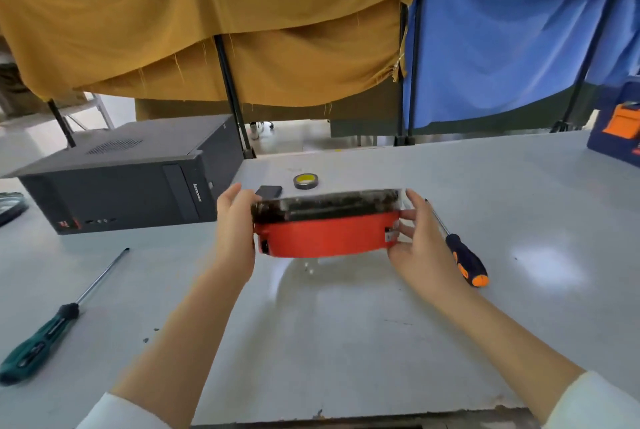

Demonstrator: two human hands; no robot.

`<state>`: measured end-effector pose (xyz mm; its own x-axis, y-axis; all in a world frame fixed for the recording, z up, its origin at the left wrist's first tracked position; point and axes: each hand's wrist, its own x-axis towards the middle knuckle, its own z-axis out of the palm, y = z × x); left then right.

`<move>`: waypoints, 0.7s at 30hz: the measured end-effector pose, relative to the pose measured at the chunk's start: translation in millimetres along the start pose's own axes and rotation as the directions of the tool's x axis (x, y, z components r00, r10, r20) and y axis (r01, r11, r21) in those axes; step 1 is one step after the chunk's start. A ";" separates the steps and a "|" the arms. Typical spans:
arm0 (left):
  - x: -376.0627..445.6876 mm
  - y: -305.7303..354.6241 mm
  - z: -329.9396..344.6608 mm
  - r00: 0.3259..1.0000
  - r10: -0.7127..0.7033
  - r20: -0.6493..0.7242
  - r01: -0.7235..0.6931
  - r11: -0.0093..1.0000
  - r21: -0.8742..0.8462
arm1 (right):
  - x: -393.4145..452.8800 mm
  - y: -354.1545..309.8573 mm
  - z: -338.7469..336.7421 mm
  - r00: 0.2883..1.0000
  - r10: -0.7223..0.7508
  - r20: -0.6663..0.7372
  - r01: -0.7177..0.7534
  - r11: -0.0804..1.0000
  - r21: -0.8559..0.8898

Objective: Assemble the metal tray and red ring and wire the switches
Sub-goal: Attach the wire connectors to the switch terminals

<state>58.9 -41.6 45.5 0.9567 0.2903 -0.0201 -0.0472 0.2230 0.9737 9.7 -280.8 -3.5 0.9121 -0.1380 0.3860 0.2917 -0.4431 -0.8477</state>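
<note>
- Both hands have the red ring (325, 236) lifted off the counter (346, 342), held on edge so its side faces the camera, roughly mid-frame.
- The dark, grimy metal tray (325, 205) sits along the ring's upper side, touching it. Can't really tell how far it's seated.
- Left hand (235, 224) clamps the left end, fingers wrapped behind the tray, palm against the ring's side.
- Right hand (414, 238) grips the right end, fingers curled round the rim, right by a small white label on the ring.
- Just past the right hand there's a navy and orange screwdriver (464, 255) lying on the counter.
- A green-handled screwdriver (52, 328) lies well off to the left, near the front edge.
- Behind the ring: a roll of tape (306, 181) with a yellow core, plus a small black flat thing (269, 190) beside it.
- Black Lenovo desktop tower (128, 175) lies on its side at the back left.
- Counter is pale grey, a bit scuffed and chipped at the near edge.
- Mustard cloth (207, 23) and blue cloth (519, 40) hang on poles behind.
</note>
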 end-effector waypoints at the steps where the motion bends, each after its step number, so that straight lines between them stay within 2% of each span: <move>1: -3.2 -7.9 -2.6 1.000 0.009 0.010 -0.009 1.000 0.005 | -6.1 6.1 1.6 1.000 0.011 0.001 -0.011 1.000 0.029; 6: -9.2 -38.4 -11.6 0.997 0.050 0.054 -0.051 0.998 0.019 | -28.9 17.5 9.5 0.996 0.063 0.056 -0.072 0.981 0.179; 9: -12.3 -51.0 -15.2 0.994 0.044 0.097 -0.051 0.996 0.073 | -34.6 16.2 9.6 0.989 0.148 0.021 -0.149 0.964 0.221; 12: -16.0 -64.0 -22.5 0.993 0.007 0.117 -0.022 0.992 0.123 | -36.5 9.6 4.1 0.972 0.232 0.039 -0.228 0.888 0.400; 14: -17.1 -69.7 -25.0 0.991 0.000 0.131 -0.015 0.993 0.116 | -34.1 7.5 1.5 0.956 0.281 0.085 -0.288 0.844 0.453; 18: -14.6 -69.7 -23.9 0.991 -0.027 0.134 0.010 0.992 0.127 | -18.7 20.2 -0.9 0.897 0.442 -0.028 -0.420 0.869 0.262; 21: -13.2 -72.8 -31.6 0.995 -0.026 0.100 0.008 0.984 0.176 | -2.4 25.4 -4.5 0.894 0.447 -0.024 -0.435 0.881 0.183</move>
<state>40.6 -32.2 -32.3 0.9816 0.1895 -0.0229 0.0119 0.0585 0.9982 13.6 -295.8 -24.4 0.9392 -0.3426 -0.0248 -0.0873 -0.1683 -0.9819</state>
